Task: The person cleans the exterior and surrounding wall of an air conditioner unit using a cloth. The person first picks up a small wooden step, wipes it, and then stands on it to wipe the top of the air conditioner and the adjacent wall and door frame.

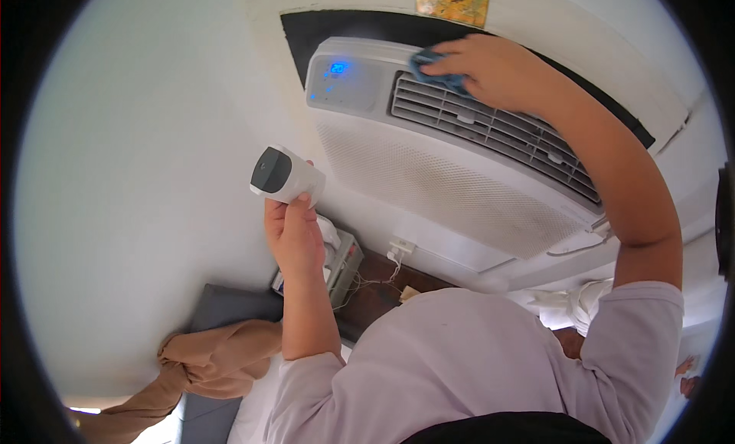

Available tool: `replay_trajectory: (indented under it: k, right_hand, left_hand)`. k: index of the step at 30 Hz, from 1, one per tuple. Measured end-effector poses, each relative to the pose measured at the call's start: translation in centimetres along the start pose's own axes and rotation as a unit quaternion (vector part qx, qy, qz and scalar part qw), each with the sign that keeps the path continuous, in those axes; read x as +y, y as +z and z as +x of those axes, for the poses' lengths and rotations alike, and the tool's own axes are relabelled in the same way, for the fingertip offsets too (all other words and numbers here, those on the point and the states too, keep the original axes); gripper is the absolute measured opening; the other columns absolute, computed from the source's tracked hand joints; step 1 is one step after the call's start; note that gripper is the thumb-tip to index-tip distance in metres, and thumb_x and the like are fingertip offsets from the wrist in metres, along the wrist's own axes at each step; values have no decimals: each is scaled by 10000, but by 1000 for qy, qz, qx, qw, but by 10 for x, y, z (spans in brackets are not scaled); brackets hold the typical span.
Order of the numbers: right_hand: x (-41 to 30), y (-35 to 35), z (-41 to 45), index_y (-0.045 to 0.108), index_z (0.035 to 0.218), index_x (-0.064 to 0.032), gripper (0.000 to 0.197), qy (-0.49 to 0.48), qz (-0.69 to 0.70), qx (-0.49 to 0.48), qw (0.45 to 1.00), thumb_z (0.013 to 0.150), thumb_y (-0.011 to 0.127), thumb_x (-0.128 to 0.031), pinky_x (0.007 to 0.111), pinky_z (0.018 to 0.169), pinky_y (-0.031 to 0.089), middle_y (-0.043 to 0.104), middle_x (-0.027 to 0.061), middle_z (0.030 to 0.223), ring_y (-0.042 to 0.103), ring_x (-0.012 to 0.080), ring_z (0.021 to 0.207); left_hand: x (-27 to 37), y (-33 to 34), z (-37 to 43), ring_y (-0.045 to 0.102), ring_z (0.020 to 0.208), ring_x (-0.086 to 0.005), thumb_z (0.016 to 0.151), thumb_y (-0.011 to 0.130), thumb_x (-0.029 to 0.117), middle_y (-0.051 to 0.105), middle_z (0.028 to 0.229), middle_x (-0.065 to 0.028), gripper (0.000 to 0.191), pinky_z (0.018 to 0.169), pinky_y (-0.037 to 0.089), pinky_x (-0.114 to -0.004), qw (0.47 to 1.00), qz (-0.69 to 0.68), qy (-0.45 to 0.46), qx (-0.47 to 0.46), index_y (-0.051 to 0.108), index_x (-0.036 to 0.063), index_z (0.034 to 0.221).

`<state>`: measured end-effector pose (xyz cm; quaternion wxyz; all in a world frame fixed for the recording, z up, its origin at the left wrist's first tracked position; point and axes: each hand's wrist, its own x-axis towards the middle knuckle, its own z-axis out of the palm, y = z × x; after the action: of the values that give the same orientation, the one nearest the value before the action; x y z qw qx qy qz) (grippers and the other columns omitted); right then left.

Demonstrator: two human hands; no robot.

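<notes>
My right hand (pixel 499 71) presses a bunched blue cloth (pixel 428 59) against the top edge of a white room air conditioner (pixel 356 114) set in the wall. The cloth lies just over the upper left part of the slatted air outlet (pixel 465 115); my fingers cover some of it. Lower and to the left, my left hand (pixel 296 231) grips a white device with a dark grey front (pixel 273 169), which looks like a small security camera. It is held up in front of the wall, apart from the air conditioner. Blue lights glow on the unit's control panel (pixel 344 83).
Black panelling (pixel 344 24) borders the unit, with a colourful picture (pixel 453 5) above it. Below are a wall outlet with plugs (pixel 400 247), loose white cables (pixel 370 280) and a small grey cabinet (pixel 344 266). A knotted brown curtain (pixel 224 352) hangs at lower left.
</notes>
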<state>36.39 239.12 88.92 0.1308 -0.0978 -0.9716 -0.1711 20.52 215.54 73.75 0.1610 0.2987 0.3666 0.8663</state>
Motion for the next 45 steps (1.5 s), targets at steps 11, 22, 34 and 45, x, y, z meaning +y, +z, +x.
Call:
replay_trajectory:
  k: [11,22,34,45]
  right_hand:
    - [25,-60,-185,616,1089,-127,519,177,23,-2,984,636,515,104,349,819,470,552,99,1180,533,278,964]
    - [39,-90,-62,619,1060,-127,335,56,178,41,982,752,498,-72,317,908,428,584,103,1077,553,208,1016]
    - [-30,16,122,550,1221,-225,493,-23,65,-73,995,756,470,-84,373,961,391,508,65,1275,483,257,1157]
    - [38,-22,-115,581,1153,-135,487,63,110,16,992,710,453,19,355,900,429,540,144,1182,530,288,1053]
  left_hand:
    - [-12,15,7,461,1170,-336,797,467,-29,471,1244,-179,436,973,383,-453,1000,10,-14,-10,421,-37,1230]
    - [1,1,0,444,1188,-322,818,465,-19,458,1258,-178,422,991,363,-448,1000,10,9,-12,412,-34,1236]
    - [3,21,9,472,1094,-154,831,476,-23,520,1171,-99,368,962,326,-294,997,75,9,-27,461,-38,1198]
    - [2,93,132,526,1014,-278,832,504,34,514,1145,-149,398,889,414,-342,798,465,321,-209,492,96,1225]
